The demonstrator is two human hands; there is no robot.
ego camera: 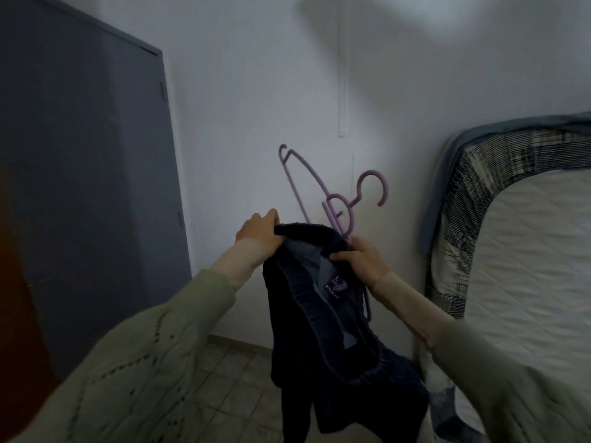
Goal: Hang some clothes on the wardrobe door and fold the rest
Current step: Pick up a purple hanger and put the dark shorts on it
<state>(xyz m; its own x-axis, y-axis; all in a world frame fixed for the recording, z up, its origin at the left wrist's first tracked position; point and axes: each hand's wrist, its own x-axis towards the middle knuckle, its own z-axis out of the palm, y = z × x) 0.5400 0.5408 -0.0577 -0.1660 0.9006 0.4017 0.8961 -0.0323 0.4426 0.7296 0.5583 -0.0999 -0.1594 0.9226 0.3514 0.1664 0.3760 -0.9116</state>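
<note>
A dark navy garment point(323, 334) with a ribbed waistband and a purple label hangs between my hands in the middle of the view. My left hand point(257, 231) grips the waistband at its left edge. My right hand point(358, 255) pinches the waistband's right side together with a purple plastic hanger point(339, 203). The hanger sticks up tilted above the garment, its hook pointing right, and one of its arms is inside the waistband. Both my sleeves are pale green knit.
A grey door point(89, 174) fills the left side. A white wall point(256, 91) is straight ahead. A mattress point(518, 257) with a blue-grey cloth over its top leans at the right. Tiled floor point(230, 372) lies below.
</note>
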